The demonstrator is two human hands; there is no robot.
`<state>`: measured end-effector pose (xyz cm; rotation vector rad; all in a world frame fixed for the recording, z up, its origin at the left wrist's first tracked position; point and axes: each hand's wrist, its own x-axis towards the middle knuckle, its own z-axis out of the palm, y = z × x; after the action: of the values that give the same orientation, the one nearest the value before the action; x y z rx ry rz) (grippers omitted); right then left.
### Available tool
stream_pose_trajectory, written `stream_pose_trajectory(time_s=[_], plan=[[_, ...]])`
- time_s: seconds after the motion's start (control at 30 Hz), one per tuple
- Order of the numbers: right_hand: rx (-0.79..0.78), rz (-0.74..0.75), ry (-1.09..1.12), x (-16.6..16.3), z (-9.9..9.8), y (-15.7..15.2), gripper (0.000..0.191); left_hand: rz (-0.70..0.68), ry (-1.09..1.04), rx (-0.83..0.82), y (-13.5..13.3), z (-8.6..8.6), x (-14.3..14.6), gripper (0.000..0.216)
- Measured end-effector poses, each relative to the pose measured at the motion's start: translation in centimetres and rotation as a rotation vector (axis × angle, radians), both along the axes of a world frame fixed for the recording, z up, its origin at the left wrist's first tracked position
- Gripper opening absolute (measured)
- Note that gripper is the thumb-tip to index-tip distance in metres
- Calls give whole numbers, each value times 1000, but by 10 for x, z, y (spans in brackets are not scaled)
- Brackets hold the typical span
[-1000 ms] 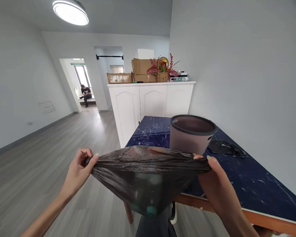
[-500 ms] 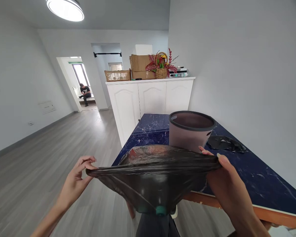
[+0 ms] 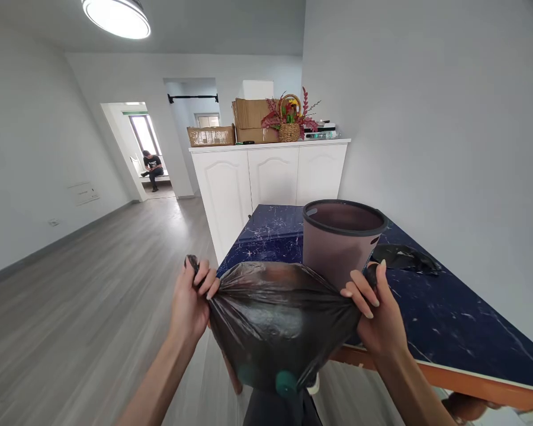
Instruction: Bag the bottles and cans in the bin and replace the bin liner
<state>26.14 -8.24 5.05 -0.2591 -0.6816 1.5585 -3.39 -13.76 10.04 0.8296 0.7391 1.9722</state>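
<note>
Stretched between both hands at the table's near edge is a thin black garbage bag (image 3: 279, 319), its top gathered and pulled taut sideways. My left hand (image 3: 193, 302) is closed around one corner, and a dark tip of plastic pokes out above the fingers. On the other side my right hand (image 3: 377, 307) grips the opposite corner in a fist. Through the film a green bottle cap (image 3: 286, 383) shows near the bottom; the other contents are only dim shapes. Just behind the bag stands a mauve trash can (image 3: 337, 251) with a dark rim, upright on the table.
The dark blue marbled table (image 3: 444, 313) runs along the right wall, with crumpled black plastic (image 3: 406, 259) beside the can. Behind is a white cabinet (image 3: 273, 177) bearing cardboard boxes (image 3: 253, 121) and a flower basket (image 3: 289, 131). A person (image 3: 153, 168) sits in a far room.
Both hands have moved inward, from pinching the bag's spread edge to fists around its corners. The bag's wide mouth has gathered into a narrower, bunched top.
</note>
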Motion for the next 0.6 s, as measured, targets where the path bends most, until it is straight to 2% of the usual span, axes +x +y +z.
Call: stream_pose_trajectory(time_s=[0.07,0.17,0.27,0.33,0.43,0.6], plan=[[45,-17,-57,-1,-2,-2,41,29,198,0,-2,-4,5,46],[146,-59,-270,0,-11,-3,35,114,664,8,-8,-19,7,35],[313,-155,-649,3,-20,-4,27,178,1136,-2,-11,-33,5,27],[471,-222,-914,3,-22,-4,26,181,1360,-24,-8,-40,5,23],[666,-250,-1140,-2,-21,-4,24,182,1566,-30,0,-48,8,22],[740,-211,-1255,-15,-27,1,26,205,1676,-27,14,-62,13,26]])
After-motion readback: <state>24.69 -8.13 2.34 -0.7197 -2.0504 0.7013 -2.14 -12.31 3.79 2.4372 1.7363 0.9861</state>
